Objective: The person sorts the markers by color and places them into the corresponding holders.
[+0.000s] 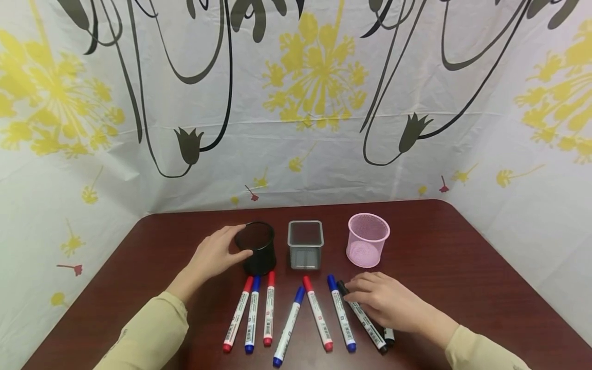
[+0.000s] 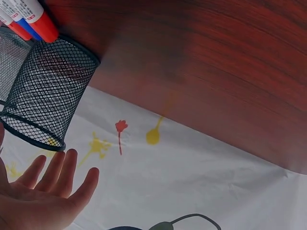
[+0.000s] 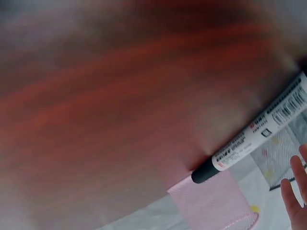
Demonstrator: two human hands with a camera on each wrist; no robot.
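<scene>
Black Round Wire-Mesh Cup (image 1: 260, 261) Within Our Left Hand's (image 1: 216, 253) Reach

On the dark-red wood-grain desk (image 1: 194, 226), we spread our left hand's fingers around the cup's left side; whether they touch it, we cannot tell. Our right hand (image 1: 386, 300), fingers relaxed, hangs over two black-capped white markers (image 1: 366, 325), near a pink round mesh cup (image 1: 368, 250).

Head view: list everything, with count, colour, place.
Black cup: one, black, back left.
Grey container: one, grey, back middle.
Pink cup: one, pink, back right.
Red markers: three, red and white, front.
Blue markers: three, blue and white, alternating with red.
Black markers: two, black and white, rightmost.
Table: one, reddish brown, underneath.
Sheeting: count unclear, patterned white, behind.
Sleeves: two, yellowish, forearms.
Left hand: one, bare, by black cup.
Right hand: one, bare, over black markers.
</scene>
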